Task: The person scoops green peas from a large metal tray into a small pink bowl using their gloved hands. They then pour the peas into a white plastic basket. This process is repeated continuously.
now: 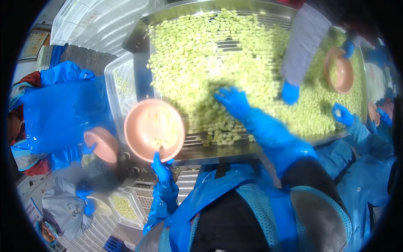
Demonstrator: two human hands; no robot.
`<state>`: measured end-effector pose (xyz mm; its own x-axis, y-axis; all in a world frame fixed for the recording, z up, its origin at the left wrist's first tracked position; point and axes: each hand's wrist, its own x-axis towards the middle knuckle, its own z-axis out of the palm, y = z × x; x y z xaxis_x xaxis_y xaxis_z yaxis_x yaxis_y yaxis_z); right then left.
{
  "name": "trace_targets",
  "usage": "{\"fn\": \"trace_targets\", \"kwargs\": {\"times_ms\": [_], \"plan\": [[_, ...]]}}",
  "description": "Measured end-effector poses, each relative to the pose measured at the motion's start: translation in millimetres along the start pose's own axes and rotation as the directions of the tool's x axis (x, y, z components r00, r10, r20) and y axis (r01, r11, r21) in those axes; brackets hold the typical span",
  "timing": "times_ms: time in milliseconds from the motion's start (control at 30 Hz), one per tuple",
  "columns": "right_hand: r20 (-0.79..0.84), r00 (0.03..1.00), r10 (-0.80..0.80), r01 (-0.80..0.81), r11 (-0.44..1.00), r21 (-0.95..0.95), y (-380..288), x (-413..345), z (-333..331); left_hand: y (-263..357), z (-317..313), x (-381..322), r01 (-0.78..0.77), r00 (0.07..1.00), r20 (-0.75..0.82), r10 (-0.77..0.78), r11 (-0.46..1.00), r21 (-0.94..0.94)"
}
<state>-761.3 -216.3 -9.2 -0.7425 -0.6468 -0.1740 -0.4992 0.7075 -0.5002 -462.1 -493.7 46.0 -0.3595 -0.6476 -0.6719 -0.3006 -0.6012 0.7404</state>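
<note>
My left hand, in a blue glove, grips the near rim of a pink plastic bowl and holds it over the left end of a metal sorting table. A few pale pieces lie inside the bowl. My right hand, also blue-gloved, is spread over the green grapes on the slatted table top; the fingers are somewhat apart and seem to hold nothing. Whether its fingertips touch the grapes cannot be told. Beneath the grapes, dark slats show in gaps.
White plastic crates stand left of the table. A co-worker's gloved hand reaches in from the far side; another co-worker's hand is at right. A second pink bowl sits at the table's right. People with bowls are at left.
</note>
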Motion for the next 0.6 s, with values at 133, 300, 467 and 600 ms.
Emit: {"fn": "trace_targets", "kwargs": {"times_ms": [133,300,467,600], "plan": [[0.343,0.877,0.337,-0.478,0.693,0.540,-33,2,-71,-8,-17,0,-0.042,0.999,0.004,0.042,0.998,-0.046],[0.171,0.974,-0.151,0.098,0.954,0.283,-26,-28,12,-3,7,-1,-0.036,0.999,-0.015,0.036,0.999,-0.002],[0.015,0.971,-0.237,0.227,0.943,0.244,-77,-20,2,-6,1,-10,-0.081,0.992,-0.097,0.084,0.996,0.029],[-0.146,0.942,-0.301,0.311,0.949,0.047,-65,37,64,-4,8,-8,-0.076,0.993,-0.094,0.077,0.997,0.017]]}}
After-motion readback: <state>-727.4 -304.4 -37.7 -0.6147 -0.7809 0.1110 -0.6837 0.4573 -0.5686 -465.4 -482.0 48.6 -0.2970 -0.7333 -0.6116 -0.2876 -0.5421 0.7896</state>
